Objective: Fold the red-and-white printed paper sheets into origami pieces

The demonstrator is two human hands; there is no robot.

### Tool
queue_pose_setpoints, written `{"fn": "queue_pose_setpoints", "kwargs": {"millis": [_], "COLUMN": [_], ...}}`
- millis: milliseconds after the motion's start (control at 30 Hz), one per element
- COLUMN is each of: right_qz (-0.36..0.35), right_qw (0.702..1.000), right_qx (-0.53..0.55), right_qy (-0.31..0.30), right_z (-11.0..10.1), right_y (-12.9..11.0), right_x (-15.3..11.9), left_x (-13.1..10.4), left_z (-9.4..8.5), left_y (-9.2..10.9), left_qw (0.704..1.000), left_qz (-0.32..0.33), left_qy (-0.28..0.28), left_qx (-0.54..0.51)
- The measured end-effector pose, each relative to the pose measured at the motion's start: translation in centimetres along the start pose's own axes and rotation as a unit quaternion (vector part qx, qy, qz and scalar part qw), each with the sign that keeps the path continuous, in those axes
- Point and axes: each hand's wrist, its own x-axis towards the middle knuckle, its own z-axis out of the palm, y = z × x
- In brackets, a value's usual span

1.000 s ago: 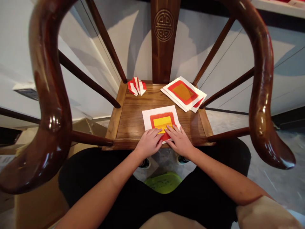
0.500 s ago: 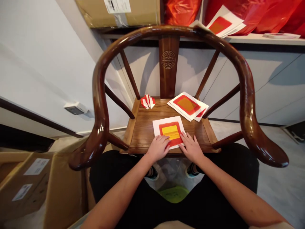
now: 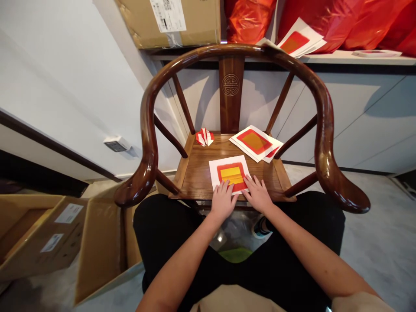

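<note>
A white sheet of joss paper (image 3: 230, 172), with a red square and a gold centre, lies flat on the wooden chair seat (image 3: 196, 173). Creases run across the gold part. My left hand (image 3: 224, 200) rests on the sheet's near left part with its fingers stretched out. On the near right edge lies my right hand (image 3: 258, 195), fingers spread flat against the paper. Neither hand grasps anything. Behind them, a folded red-and-white paper piece (image 3: 204, 137) sits at the back left of the seat. A small stack of similar sheets (image 3: 253, 142) lies at the back right.
The chair's curved armrest (image 3: 149, 130) rings the seat. Behind it, a shelf holds a cardboard box (image 3: 201, 26), red bags (image 3: 250, 24) and more sheets (image 3: 299, 41). Open cardboard boxes (image 3: 100, 234) stand on the floor at left. Something green (image 3: 235, 255) shows below the seat.
My left hand has shifted slightly on the sheet, its fingers now pointing more away from me. My right hand stays at the right edge. The camera view has moved a little.
</note>
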Motion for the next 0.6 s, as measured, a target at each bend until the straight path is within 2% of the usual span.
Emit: {"fn": "queue_pose_setpoints", "kwargs": {"millis": [200, 600], "right_qz": [0.004, 0.015], "right_qw": [1.000, 1.000], "right_qx": [0.010, 0.021], "right_qy": [-0.006, -0.012], "right_z": [0.0, -0.4], "right_y": [0.0, -0.1], "right_x": [0.0, 0.0], "left_x": [-1.3, -2.0], "left_z": [-0.5, -1.8], "left_y": [-2.3, -3.4], "left_qw": [0.997, 0.989], "left_qz": [-0.069, -0.139], "left_qy": [0.013, 0.049], "left_qx": [-0.026, -0.003]}}
